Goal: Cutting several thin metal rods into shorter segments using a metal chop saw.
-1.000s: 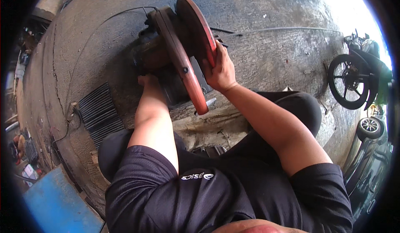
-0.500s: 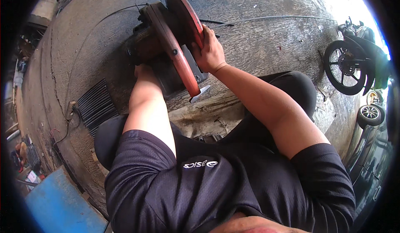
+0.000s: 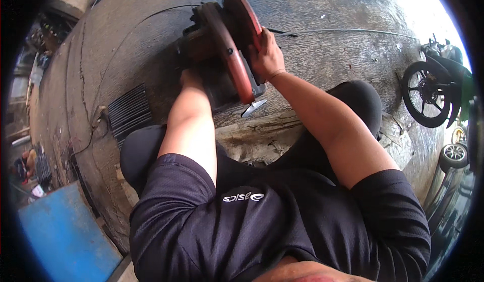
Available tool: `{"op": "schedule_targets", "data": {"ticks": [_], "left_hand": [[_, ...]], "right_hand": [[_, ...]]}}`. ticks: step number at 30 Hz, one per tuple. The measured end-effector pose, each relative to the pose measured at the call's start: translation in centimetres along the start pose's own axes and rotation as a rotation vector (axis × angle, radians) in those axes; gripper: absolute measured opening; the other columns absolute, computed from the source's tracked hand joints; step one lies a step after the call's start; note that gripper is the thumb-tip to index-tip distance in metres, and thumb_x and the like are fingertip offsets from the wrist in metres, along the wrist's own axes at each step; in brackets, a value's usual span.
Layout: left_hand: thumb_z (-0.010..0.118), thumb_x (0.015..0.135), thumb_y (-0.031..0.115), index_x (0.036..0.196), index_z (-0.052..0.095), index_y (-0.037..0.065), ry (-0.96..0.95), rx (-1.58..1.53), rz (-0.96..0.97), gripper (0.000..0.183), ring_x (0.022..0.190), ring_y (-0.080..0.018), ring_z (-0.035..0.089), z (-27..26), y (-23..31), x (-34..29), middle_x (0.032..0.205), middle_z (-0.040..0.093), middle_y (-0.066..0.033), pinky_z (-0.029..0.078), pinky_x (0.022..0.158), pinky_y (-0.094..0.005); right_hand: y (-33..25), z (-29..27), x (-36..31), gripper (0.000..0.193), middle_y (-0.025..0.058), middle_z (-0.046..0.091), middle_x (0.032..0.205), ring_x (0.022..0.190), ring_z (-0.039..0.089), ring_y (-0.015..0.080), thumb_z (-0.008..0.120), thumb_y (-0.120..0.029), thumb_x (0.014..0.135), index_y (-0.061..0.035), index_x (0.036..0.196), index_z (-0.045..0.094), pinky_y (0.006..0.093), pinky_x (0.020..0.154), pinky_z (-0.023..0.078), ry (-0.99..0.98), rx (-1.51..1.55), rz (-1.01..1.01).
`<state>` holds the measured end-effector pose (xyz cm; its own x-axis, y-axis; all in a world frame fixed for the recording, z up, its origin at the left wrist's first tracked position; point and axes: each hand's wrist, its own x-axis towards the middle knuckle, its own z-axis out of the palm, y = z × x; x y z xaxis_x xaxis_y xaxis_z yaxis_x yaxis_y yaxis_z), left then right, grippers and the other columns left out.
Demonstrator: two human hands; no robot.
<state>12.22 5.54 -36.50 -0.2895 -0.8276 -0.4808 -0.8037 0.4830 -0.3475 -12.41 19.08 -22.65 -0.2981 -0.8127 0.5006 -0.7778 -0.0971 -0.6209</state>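
A chop saw (image 3: 205, 46) with a dark body and worn red guards stands in front of me on the floor. My right hand (image 3: 268, 55) grips the edge of its round red wheel guard (image 3: 245, 15), on the saw's right side. My left hand (image 3: 190, 79) reaches to the near left of the saw's dark base (image 3: 217, 88), and its fingers are hidden by the machine. A curved red arm (image 3: 229, 50) runs between my hands. A flat silvery metal lever (image 3: 253, 108) sticks out at the saw's near end.
A bundle of dark ribbed bars (image 3: 130, 111) lies left of the saw. Behind it, a cable (image 3: 348, 30) crosses the concrete floor. A motorcycle (image 3: 428, 88) and a car (image 3: 451, 196) stand at the right. A blue panel (image 3: 68, 234) is at the lower left.
The whole view has shifted, so the saw and the floor things appear farther right. Both hands keep their places at the saw; no clear movement of the saw itself shows.
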Motion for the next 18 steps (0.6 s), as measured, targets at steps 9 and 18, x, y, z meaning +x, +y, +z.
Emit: {"op": "schedule_targets", "data": {"ticks": [9,18], "left_hand": [[0.057,0.088,0.019,0.085,0.061,0.008,0.104,-1.787,-0.376,0.012,0.06,-0.0202,0.059,0.9,7.4,-5.2,0.075,0.061,-0.0079,0.045,0.046,-0.0316],[0.056,0.09,0.019,0.099,0.06,0.006,-0.069,-2.011,-0.334,0.016,0.068,-0.0225,0.063,0.4,6.6,-7.2,0.084,0.065,-0.011,0.053,0.06,-0.0354]], "right_hand": [[-0.3,-0.2,-0.1,0.056,0.0248,0.047,0.118,0.103,0.054,0.0449,0.06,-0.022,0.086,-0.0033,0.131,0.033,0.0483,0.085,0.048,-0.007,-0.006,0.011],[-0.8,-2.3,0.4,0.06,0.0277,0.042,0.126,0.114,0.049,0.0481,0.057,-0.025,0.089,-0.0057,0.135,0.024,0.0517,0.093,0.045,-0.29,0.005,0.171]]}}
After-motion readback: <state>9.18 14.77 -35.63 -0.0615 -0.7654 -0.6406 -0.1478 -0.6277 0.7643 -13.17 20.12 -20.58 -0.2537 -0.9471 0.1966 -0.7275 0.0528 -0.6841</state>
